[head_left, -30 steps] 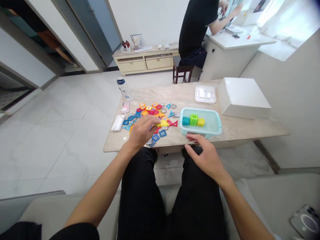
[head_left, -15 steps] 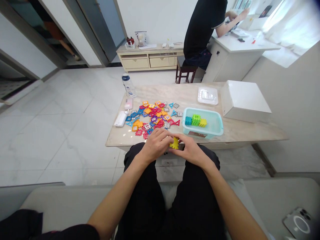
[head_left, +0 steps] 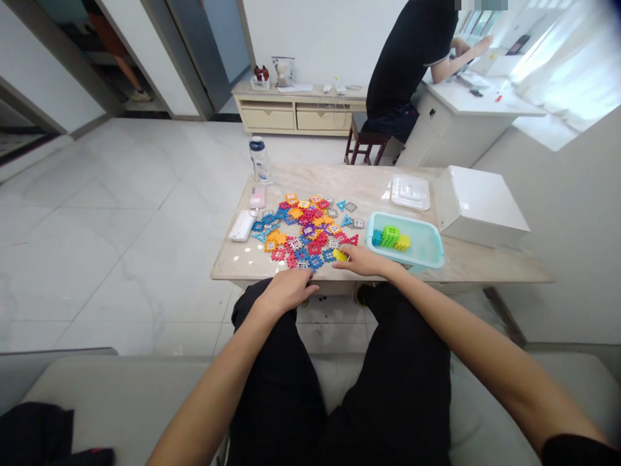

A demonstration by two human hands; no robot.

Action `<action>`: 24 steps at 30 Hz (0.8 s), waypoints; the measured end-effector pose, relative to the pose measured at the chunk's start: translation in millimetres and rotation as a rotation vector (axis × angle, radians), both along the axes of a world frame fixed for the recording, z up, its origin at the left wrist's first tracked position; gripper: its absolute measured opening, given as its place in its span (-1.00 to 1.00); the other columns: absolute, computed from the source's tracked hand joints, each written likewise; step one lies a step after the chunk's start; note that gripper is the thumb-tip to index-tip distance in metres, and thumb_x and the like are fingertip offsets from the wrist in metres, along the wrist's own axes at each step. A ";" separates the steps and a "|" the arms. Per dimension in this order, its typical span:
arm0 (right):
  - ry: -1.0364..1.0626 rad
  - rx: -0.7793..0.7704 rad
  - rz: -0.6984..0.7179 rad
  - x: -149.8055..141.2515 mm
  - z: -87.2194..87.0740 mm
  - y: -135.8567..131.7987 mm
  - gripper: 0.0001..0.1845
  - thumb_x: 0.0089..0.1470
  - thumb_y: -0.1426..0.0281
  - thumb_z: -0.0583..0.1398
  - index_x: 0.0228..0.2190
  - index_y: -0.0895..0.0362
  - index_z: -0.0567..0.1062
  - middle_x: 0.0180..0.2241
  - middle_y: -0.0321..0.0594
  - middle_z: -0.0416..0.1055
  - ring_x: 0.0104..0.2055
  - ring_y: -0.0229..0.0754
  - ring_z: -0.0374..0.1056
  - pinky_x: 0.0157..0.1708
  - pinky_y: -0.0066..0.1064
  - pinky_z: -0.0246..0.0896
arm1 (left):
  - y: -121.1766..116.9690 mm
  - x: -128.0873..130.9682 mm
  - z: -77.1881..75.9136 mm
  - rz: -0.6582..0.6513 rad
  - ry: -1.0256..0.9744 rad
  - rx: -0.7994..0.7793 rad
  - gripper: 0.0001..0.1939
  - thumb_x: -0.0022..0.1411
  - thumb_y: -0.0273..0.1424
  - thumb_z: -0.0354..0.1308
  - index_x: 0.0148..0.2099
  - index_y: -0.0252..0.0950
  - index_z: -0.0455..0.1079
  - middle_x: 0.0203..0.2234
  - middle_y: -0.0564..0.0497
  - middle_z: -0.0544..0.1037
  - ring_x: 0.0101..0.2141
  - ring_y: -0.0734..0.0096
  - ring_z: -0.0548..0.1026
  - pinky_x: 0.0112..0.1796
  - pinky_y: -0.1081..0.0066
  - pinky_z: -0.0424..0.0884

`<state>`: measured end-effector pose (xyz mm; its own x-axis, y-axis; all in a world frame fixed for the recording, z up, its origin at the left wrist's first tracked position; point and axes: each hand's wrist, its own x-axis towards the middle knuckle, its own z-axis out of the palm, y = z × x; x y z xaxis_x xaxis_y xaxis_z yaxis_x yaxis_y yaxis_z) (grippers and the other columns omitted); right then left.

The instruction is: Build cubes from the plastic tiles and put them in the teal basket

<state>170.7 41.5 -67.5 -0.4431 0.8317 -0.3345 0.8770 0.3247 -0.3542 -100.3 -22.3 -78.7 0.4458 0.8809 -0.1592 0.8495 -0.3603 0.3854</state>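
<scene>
My right hand (head_left: pixel 363 260) grips a yellow building tile (head_left: pixel 340 255) with notched edges, just above the table's near edge. Whether it is one tile or a small stack I cannot tell. My left hand (head_left: pixel 290 289) rests by that same edge with thumb and fingers apart, nothing in it. Beyond it spreads a loose pile of interlocking tiles (head_left: pixel 314 248) in red, blue, orange, purple and grey, some with window patterns. Right of the pile, a light-blue plastic tub (head_left: pixel 422 238) holds teal tiles (head_left: pixel 377 237), green tiles (head_left: pixel 390 237) and yellow tiles (head_left: pixel 402 243) at its left end.
On the marble-look table (head_left: pixel 228 262) stand a water bottle (head_left: pixel 261 160), a white power bank (head_left: pixel 242 226), a pink box (head_left: pixel 258 197), a clear lid (head_left: pixel 410 192) and a white box (head_left: pixel 482 204). A person (head_left: pixel 407 65) sits at a far desk.
My hands have come apart. The right has carried the yellow tile forward to the pile's near right side. My left hand has let go and moved left. The view has shifted slightly.
</scene>
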 end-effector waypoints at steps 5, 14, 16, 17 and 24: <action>-0.185 -0.104 0.078 -40.3 -6.4 39.3 -0.44 0.42 0.10 0.36 0.14 0.34 0.64 0.17 0.36 0.64 0.22 0.31 0.62 0.16 -0.10 0.50 | 43.2 -26.9 17.9 0.091 0.102 0.008 -0.78 0.57 -0.24 0.16 -0.05 -0.14 0.63 -0.11 -0.12 0.78 -0.09 0.01 0.72 -0.17 0.25 0.50; -0.172 -0.143 0.211 -37.4 6.1 34.3 -0.31 0.31 0.19 0.48 0.34 0.17 0.53 0.34 0.14 0.56 0.34 0.20 0.55 0.27 -0.18 0.47 | 173.5 48.8 -38.0 -0.081 0.223 0.063 -0.64 0.58 -0.40 0.06 0.24 -0.29 0.59 0.25 -0.27 0.64 0.30 -0.02 0.53 0.32 0.12 0.38; -0.179 -0.123 0.209 -27.4 7.3 29.0 -0.30 0.29 0.22 0.49 0.33 0.21 0.52 0.32 0.20 0.57 0.34 0.24 0.54 0.27 -0.15 0.47 | 181.2 57.9 -52.5 -0.104 0.234 0.046 -0.67 0.57 -0.36 0.11 0.19 -0.27 0.63 0.24 -0.25 0.65 0.32 -0.05 0.50 0.36 0.09 0.35; -0.183 -0.117 0.208 -21.9 7.9 26.9 -0.31 0.28 0.25 0.50 0.32 0.23 0.53 0.30 0.22 0.57 0.33 0.25 0.55 0.26 -0.15 0.47 | 183.3 58.8 -57.1 -0.108 0.241 0.034 -0.69 0.56 -0.34 0.14 0.16 -0.25 0.65 0.21 -0.24 0.67 0.31 -0.04 0.51 0.36 0.10 0.35; -0.143 -0.135 0.242 13.8 16.0 18.3 -0.37 0.31 0.24 0.48 0.28 0.25 0.56 0.24 0.16 0.62 0.28 0.20 0.58 0.23 -0.24 0.47 | 196.4 34.8 -55.7 0.018 0.303 -0.021 -0.75 0.39 -0.42 0.23 0.00 -0.24 0.73 0.05 -0.24 0.73 0.15 -0.04 0.62 0.24 0.18 0.45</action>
<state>184.5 59.9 -51.6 -0.5634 0.6512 -0.5085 0.8239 0.4888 -0.2869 -65.5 174.1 -134.4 0.3596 0.8833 -0.3008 0.9331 -0.3388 0.1206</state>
